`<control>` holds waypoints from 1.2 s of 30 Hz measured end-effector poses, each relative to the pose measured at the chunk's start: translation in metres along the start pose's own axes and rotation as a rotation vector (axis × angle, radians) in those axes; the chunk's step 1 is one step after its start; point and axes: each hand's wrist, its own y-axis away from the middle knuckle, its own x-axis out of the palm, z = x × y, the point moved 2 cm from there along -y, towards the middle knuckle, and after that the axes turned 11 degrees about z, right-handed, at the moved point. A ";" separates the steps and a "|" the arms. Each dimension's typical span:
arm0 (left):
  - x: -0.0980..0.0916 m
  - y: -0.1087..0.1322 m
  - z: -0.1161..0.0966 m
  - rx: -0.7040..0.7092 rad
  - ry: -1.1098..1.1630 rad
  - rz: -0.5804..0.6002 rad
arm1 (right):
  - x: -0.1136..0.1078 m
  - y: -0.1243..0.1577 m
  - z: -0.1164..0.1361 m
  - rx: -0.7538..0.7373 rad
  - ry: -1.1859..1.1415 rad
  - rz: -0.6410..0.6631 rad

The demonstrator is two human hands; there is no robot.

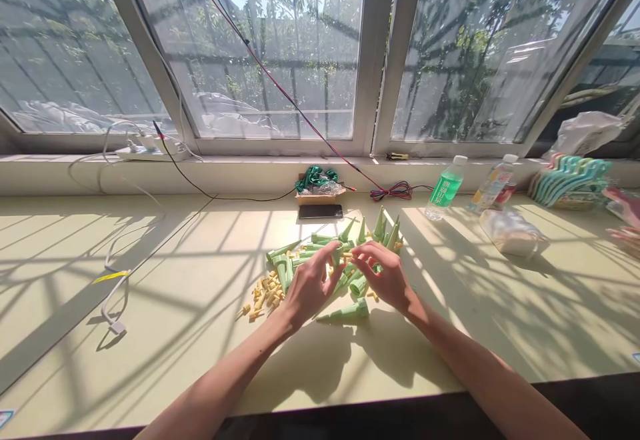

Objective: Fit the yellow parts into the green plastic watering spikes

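Observation:
My left hand (pixel 313 280) is closed around a green plastic cone (pixel 337 257), held above the pile. Close beside it, my right hand (pixel 383 273) pinches a small yellow plug (pixel 348 255) at the fingertips, right by the held cone. Beneath and behind both hands lie several more green cones (pixel 283 270), some standing point up, others on their sides. One loose green cone (pixel 345 313) rests on its side nearer to me. To the left is a heap of small yellow plugs (pixel 267 291) with thin stems. My fingers partly hide the held pieces.
Behind the pile are a black phone (pixel 320 211) and a small cardboard box (pixel 320 195) with green material. Bottles (pixel 447 190), a wrapped white packet (pixel 513 232) and hangers (pixel 567 180) stand right. A white cable (pixel 117 293) lies left; the table's front edge (pixel 350 405) is near me.

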 end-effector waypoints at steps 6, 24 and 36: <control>0.002 0.001 0.001 -0.049 0.043 0.007 | -0.001 -0.002 0.001 -0.008 -0.025 -0.008; 0.007 0.001 0.003 -0.059 0.135 0.060 | 0.000 0.001 -0.002 0.016 -0.015 0.024; 0.008 0.000 0.001 -0.087 0.123 0.056 | 0.002 0.000 -0.004 0.034 -0.005 0.022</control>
